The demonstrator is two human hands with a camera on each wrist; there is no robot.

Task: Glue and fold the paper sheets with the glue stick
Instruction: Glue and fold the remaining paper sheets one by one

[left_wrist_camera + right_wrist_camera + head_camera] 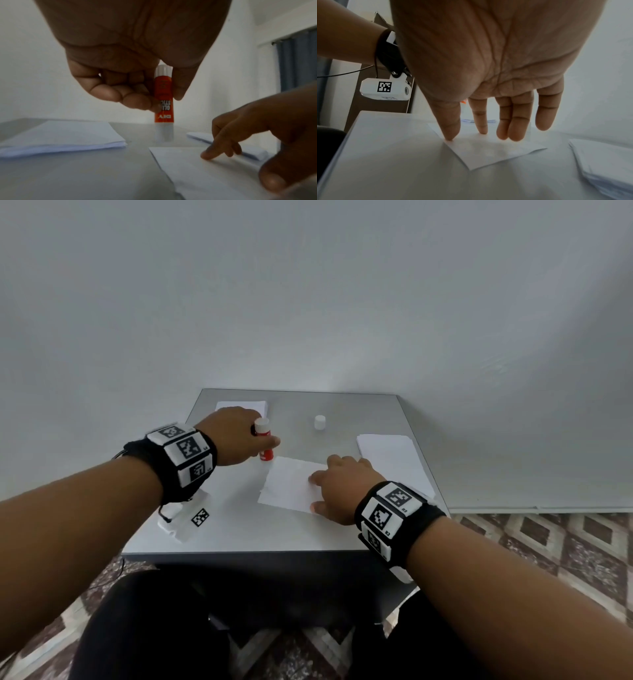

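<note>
From my head camera, my left hand (pixel 236 436) is wrapped around the glue stick (pixel 264 441), a red tube with a white end pointing up, held upright just off the far left corner of the paper sheet (pixel 291 484). That sheet is white, lying flat and slightly askew in the middle of the grey table (pixel 239 529). My right hand (pixel 342 487) rests on its right edge with the fingers spread and straight. A white cap (pixel 319 422) stands apart near the far edge, a paper stack (pixel 390 457) lies at the right, and a smaller pile of sheets (pixel 241 406) at the far left.

From my left wrist, my fingers (pixel 130 98) and thumb pinch the glue stick (pixel 164 94); its white lettering reads upside down, and its pale lower end is at the table surface, beside the sheet (pixel 197 173). My right hand (pixel 257 128) presses a fingertip onto that sheet.

From my right wrist, my open right hand (pixel 488 67) has thumb and fingertips (pixel 513 135) pressing the sheet (pixel 488 152), whose near corner points toward me; the stack (pixel 604 162) sits at right.
</note>
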